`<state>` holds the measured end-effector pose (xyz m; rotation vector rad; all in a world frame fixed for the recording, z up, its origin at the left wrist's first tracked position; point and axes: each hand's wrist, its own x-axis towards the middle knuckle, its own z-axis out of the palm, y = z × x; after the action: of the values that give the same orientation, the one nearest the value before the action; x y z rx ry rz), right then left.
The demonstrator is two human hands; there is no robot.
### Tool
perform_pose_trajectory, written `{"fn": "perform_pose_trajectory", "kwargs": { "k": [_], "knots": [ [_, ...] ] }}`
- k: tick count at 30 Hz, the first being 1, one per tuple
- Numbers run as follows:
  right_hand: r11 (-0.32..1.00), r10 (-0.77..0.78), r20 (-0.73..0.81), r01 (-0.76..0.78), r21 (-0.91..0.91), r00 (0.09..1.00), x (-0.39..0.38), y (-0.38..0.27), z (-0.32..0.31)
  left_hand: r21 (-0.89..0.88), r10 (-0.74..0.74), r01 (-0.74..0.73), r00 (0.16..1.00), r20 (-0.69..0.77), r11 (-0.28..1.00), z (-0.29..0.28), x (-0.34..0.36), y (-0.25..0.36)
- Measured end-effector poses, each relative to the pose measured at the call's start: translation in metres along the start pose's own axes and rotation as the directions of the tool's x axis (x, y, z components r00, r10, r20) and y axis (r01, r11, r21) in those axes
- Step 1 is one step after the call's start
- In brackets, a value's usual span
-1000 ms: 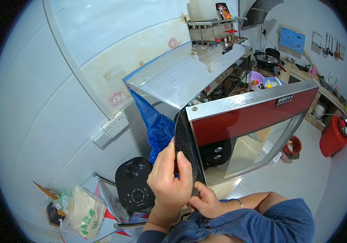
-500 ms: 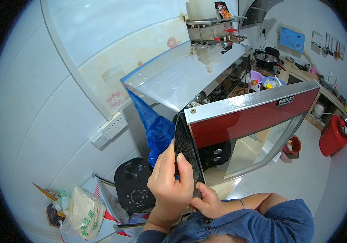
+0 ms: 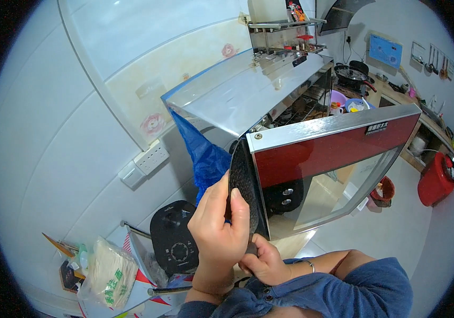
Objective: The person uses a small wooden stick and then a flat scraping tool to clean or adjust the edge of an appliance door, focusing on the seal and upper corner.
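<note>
In front of me I hold a thin, flat black thing with a speckled face and a curved edge, seen nearly edge-on; its exact kind is unclear. My left hand is closed on its near-left edge, thumb on the speckled face and fingers behind. Lower down, my right hand is closed around its narrow bottom end, which looks like a short handle. Just beyond it, the swung-out cabinet door has a silver edge, a red band and a glass pane. Whether the black thing touches that door, I cannot tell.
Behind the door stands a metal cabinet with wire racks inside. Blue plastic sheeting hangs beside it. Left are a power strip, a black appliance with a dial and a bagged bundle. A red bucket stands far right.
The black thing has tilted slightly, and its lower end now stands apart from the door's edge. Both hands have shifted a little left and up, keeping their hold.
</note>
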<state>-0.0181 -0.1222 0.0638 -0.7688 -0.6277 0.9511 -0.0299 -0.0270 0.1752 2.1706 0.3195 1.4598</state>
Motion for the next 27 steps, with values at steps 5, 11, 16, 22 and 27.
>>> {"fn": "perform_pose_trajectory", "kwargs": {
  "k": [5, 11, 16, 22, 27],
  "knots": [
    [0.999, -0.025, -0.011, 0.024, -0.022, 1.000, 0.001, -0.001, 0.005, -0.061, -0.013, 0.014, 1.000, 0.018, 0.998, -0.003, 0.001, -0.003],
    [0.997, -0.042, -0.019, 0.044, 0.070, 0.999, 0.001, 0.003, 0.005, -0.033, 0.021, -0.019, 0.997, 0.068, 0.999, 0.000, 0.002, -0.004],
    [0.995, -0.057, 0.065, 0.051, 0.085, 0.996, -0.004, 0.007, -0.017, -0.201, 0.104, -0.068, 0.979, 0.175, 0.977, -0.008, 0.005, -0.020],
    [0.998, -0.014, 0.235, 0.027, -0.053, 0.972, -0.014, 0.005, -0.034, -0.052, 0.319, -0.320, 0.947, -0.027, 0.946, 0.004, 0.044, -0.043],
    [0.977, -0.099, 0.268, 0.145, -0.158, 0.958, -0.018, -0.008, -0.048, 0.036, 0.529, -0.531, 0.847, 0.054, 0.846, 0.019, 0.064, -0.046]
  ]
}}
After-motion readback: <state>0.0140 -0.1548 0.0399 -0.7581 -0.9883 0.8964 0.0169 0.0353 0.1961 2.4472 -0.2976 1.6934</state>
